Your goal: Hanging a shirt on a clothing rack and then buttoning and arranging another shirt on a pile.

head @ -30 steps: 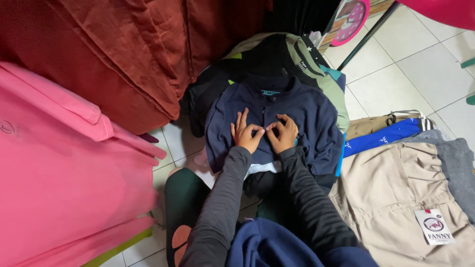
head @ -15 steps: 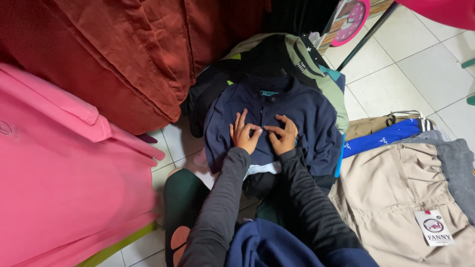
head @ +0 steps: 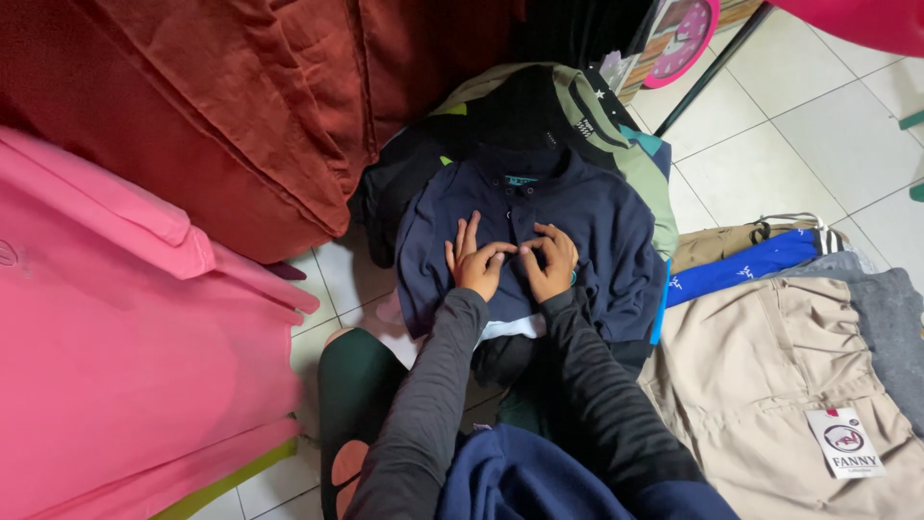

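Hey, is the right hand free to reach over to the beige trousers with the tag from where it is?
Probably yes. The right hand rests on the navy shirt, gripping nothing bulky, and the beige trousers lie open on the floor just to its right, with nothing standing between them.

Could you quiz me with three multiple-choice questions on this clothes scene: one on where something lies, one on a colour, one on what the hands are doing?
1. Where do the beige trousers with the paper tag lie?
A. to the right of the hands
B. on the pink cloth
C. under the clock

2. What colour is the shirt under both hands?
A. yellow
B. navy blue
C. white

3. How are the left hand and right hand placed?
A. raised in the air
B. far apart on the floor tiles
C. side by side, resting on the shirt front

Answers: 1 A, the trousers spread at lower right. 2 B, the collared shirt is dark blue. 3 C, both hands rest on the shirt, fingertips nearly meeting.
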